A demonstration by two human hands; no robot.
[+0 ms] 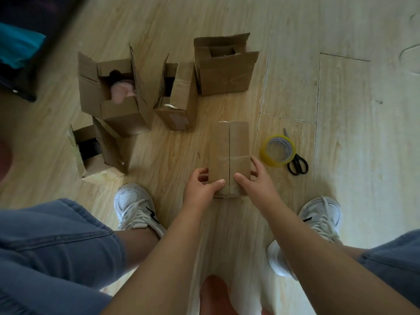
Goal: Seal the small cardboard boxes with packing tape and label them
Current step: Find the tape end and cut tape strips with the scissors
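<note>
Nearest to you, your blue jeans (56, 246) are filling the lower corners, and your white shoes are standing on either side of the closed box (229, 146): the left shoe (134, 208) to its near left, the right shoe (322, 212) to its near right. Your left hand (201, 189) is gripping the closed box at its near left corner, fingers curling round the side and thumb lying across the top. Your right hand (256, 185) is gripping the near right corner, thumb on top and fingers reaching along the right side. The closed box is lying on the wooden floor (341, 98), its two top flaps meeting in a seam running away from you. Just right of it a tape roll (277, 151) is lying flat, with black-handled scissors (297, 164) partly tucked behind the roll. Well to the left of the closed box a low open box (100, 153) is sitting. Beyond the closed box three more are standing with flaps up: a narrow open box (179, 98) nearest, a pink-filled open box (113, 98) farther left, and a far open box (225, 71) straight beyond.
</note>
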